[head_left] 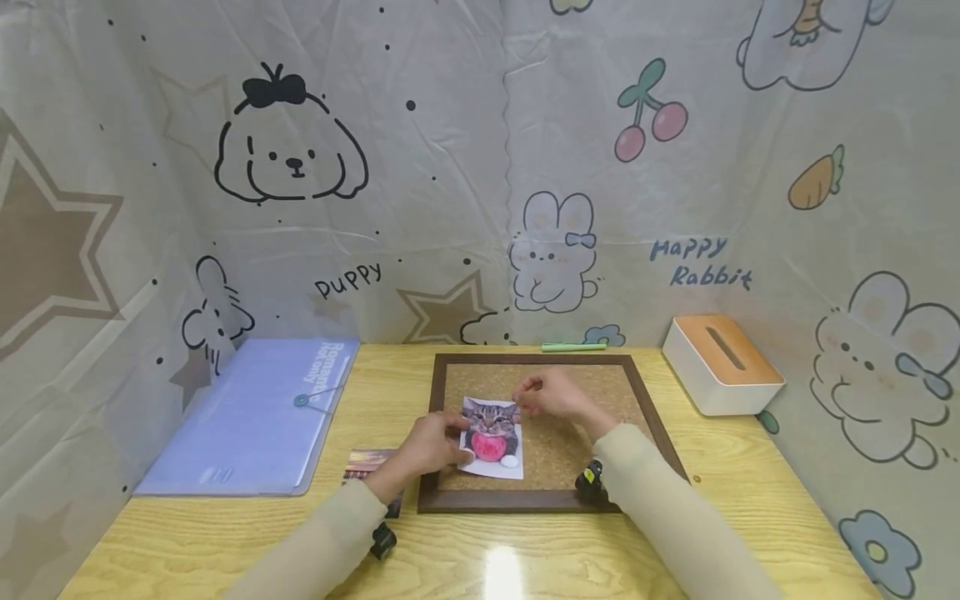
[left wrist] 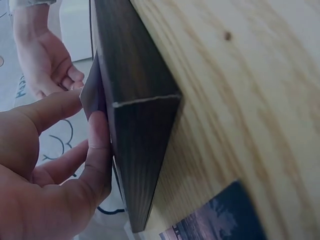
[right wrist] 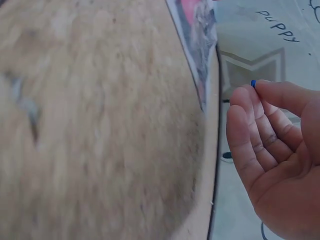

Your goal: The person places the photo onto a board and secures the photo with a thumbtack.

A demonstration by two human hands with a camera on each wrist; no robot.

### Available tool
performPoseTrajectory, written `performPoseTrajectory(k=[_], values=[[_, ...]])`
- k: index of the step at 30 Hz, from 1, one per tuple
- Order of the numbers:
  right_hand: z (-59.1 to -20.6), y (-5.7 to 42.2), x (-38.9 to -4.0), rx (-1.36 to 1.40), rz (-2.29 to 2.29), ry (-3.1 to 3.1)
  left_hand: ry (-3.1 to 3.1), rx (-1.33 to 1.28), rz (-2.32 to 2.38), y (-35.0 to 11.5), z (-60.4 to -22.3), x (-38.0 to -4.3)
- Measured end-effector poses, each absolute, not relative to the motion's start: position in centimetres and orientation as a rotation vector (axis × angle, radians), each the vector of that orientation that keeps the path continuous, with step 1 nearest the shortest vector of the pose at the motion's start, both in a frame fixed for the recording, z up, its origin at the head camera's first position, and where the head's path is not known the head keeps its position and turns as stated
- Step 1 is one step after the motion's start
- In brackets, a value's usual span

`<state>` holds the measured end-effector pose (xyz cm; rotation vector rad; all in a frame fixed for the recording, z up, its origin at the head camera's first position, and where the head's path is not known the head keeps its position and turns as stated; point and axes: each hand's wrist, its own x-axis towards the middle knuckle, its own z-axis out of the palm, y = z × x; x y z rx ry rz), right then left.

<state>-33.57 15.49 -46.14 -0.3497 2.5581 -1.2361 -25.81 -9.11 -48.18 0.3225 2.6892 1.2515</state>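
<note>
A cat photo (head_left: 491,442) with a pink round shape lies over the left part of a cork board (head_left: 570,450) in a dark wooden frame. My left hand (head_left: 433,443) pinches the photo's left edge between thumb and fingers. In the left wrist view, that edge (left wrist: 91,92) stands slightly raised beside the frame (left wrist: 137,120). Close to the photo's top right corner is my right hand (head_left: 553,393). Its thumb and fingertip pinch a small blue pin (right wrist: 253,83), of which just the blue end shows above the board.
Left of the board, a second photo (head_left: 367,458) lies partly under my left wrist. A lilac document folder (head_left: 240,425) rests at the left. Behind the board is a green pen-like stick (head_left: 573,347). A white tissue box (head_left: 712,375) with a wooden lid stands at the back right.
</note>
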Motion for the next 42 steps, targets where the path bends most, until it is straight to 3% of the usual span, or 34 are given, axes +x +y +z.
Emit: performPoseTrajectory(k=[42], values=[[-47.4,11.0,-35.5,-0.160,-1.078,2.540,2.847,0.431,1.067,-8.9,-48.4,-25.8]])
